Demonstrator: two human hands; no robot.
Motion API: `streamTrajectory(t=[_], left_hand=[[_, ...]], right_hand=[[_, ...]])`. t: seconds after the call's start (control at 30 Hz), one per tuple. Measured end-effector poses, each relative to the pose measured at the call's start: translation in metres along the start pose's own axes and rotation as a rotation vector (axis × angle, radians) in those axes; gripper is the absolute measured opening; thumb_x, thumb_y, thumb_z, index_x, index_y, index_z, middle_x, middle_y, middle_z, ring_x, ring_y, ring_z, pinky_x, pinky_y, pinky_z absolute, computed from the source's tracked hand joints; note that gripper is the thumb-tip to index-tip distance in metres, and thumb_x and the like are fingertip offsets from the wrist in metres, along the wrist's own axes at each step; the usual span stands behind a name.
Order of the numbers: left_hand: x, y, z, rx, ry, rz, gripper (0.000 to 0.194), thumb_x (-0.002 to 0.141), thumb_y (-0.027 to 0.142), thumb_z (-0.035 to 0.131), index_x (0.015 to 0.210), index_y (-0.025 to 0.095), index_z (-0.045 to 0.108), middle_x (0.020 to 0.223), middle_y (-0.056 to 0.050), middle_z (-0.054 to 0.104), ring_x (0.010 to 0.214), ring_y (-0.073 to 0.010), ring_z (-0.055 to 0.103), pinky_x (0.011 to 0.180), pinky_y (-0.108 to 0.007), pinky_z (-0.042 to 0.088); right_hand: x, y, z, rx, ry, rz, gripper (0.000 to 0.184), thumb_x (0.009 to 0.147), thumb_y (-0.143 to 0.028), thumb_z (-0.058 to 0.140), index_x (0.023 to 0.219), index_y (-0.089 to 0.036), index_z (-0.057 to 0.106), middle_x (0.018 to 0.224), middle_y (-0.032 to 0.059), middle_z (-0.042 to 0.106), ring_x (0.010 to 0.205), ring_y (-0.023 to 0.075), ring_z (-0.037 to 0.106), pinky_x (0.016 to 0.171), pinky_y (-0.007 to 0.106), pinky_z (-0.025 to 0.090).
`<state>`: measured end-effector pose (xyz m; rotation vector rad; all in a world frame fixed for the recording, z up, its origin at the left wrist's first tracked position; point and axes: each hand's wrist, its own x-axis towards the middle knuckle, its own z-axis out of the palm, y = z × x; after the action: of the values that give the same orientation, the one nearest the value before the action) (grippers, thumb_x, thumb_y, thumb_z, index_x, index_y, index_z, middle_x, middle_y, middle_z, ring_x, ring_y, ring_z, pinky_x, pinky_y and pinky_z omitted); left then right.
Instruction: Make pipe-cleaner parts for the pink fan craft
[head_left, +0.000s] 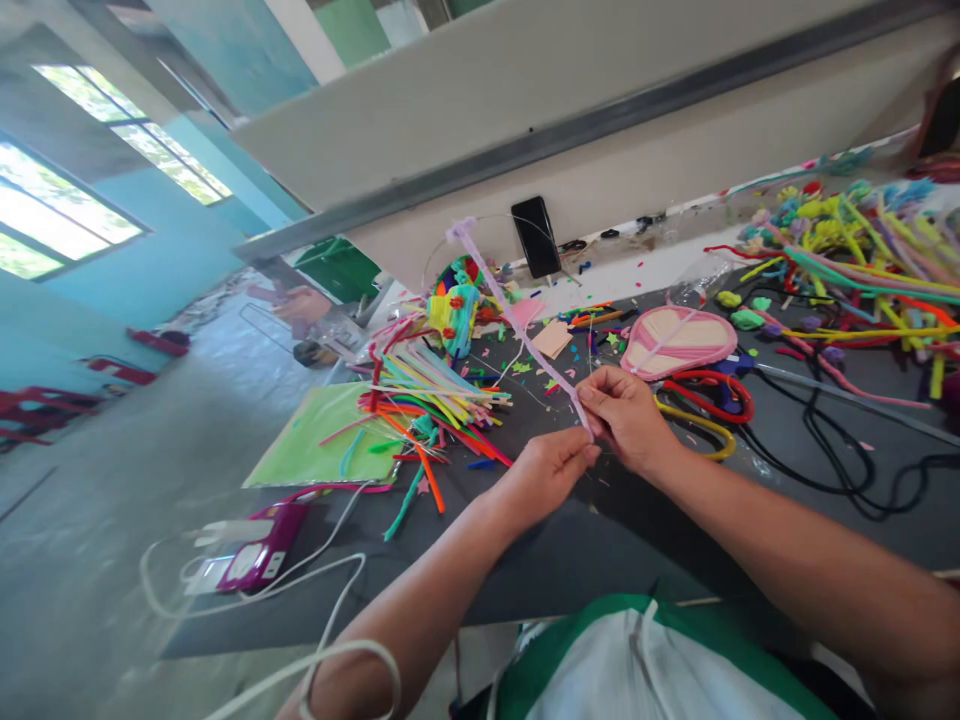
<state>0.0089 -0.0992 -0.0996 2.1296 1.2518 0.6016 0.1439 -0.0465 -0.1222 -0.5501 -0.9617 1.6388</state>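
A long lilac pipe cleaner stem [517, 325] slants up and away from me, with a small bent tuft at its far tip. My left hand [546, 470] pinches its near end. Just above and to the right, my right hand [619, 412] is closed on the same stem a little higher up, thumb and fingers pressed together. Left of the hands lies a bundle of cut pipe cleaners [442, 385] in many colours. Close to my right wrist are red and yellow scissor-like handles [705, 440] and a pink oval pad [679, 342].
A dark phone [536, 237] leans on the partition. Pipe cleaners [862, 260] pile up at the far right, near black cables [840, 440]. At left lie a green packet [322, 435] and a purple power strip [262, 545] with white cords. Small scraps litter the dark table [480, 570].
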Motion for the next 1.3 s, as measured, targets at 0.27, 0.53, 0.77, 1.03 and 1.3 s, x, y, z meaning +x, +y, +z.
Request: streamTrajectory(t=[0.27, 0.53, 0.77, 1.03, 1.3], left_hand=[[0.018, -0.008, -0.008, -0.506, 0.544, -0.110, 0.034, 0.070, 0.030, 0.072, 0.101, 0.018, 0.064, 0.091, -0.004, 0.065, 0.081, -0.0148, 0.059, 0.075, -0.027, 0.046], [0.025, -0.015, 0.002, -0.368, 0.687, -0.036, 0.013, 0.071, 0.026, 0.071, 0.079, 0.017, 0.066, 0.079, -0.002, 0.067, 0.076, -0.0135, 0.061, 0.072, -0.025, 0.047], [0.022, -0.022, -0.001, -0.143, 0.683, 0.012, 0.011, 0.074, 0.027, 0.069, 0.079, 0.018, 0.066, 0.081, -0.003, 0.068, 0.076, -0.0153, 0.063, 0.073, -0.028, 0.049], [0.025, -0.024, -0.012, 0.077, 0.629, 0.252, 0.007, 0.076, 0.021, 0.066, 0.071, 0.018, 0.064, 0.071, -0.002, 0.068, 0.071, -0.0141, 0.064, 0.069, -0.027, 0.049], [0.030, -0.025, 0.000, -0.475, 0.580, -0.072, 0.010, 0.074, 0.026, 0.068, 0.078, 0.017, 0.065, 0.073, -0.001, 0.067, 0.066, -0.0115, 0.060, 0.065, -0.024, 0.047]], right_hand=[[-0.002, -0.008, 0.001, 0.044, -0.010, 0.047, 0.023, 0.073, -0.032, 0.068, 0.069, -0.018, 0.049, 0.042, -0.0072, 0.049, 0.035, 0.0051, 0.037, 0.036, 0.016, 0.021], [-0.004, -0.006, 0.002, 0.058, -0.007, 0.093, 0.024, 0.073, -0.034, 0.068, 0.069, -0.018, 0.050, 0.042, -0.0061, 0.053, 0.034, 0.0050, 0.037, 0.034, 0.016, 0.024], [-0.003, -0.003, 0.001, 0.080, 0.001, 0.080, 0.023, 0.073, -0.034, 0.068, 0.068, -0.018, 0.052, 0.041, -0.0052, 0.054, 0.032, 0.0051, 0.038, 0.032, 0.015, 0.025], [-0.003, -0.003, 0.001, 0.096, -0.006, 0.120, 0.026, 0.069, -0.035, 0.071, 0.064, -0.018, 0.051, 0.040, -0.0049, 0.054, 0.031, 0.0058, 0.040, 0.031, 0.016, 0.025], [0.000, 0.000, -0.003, 0.133, -0.021, 0.096, 0.024, 0.072, -0.032, 0.070, 0.065, -0.018, 0.052, 0.046, -0.0034, 0.058, 0.036, 0.0071, 0.047, 0.037, 0.017, 0.034]])
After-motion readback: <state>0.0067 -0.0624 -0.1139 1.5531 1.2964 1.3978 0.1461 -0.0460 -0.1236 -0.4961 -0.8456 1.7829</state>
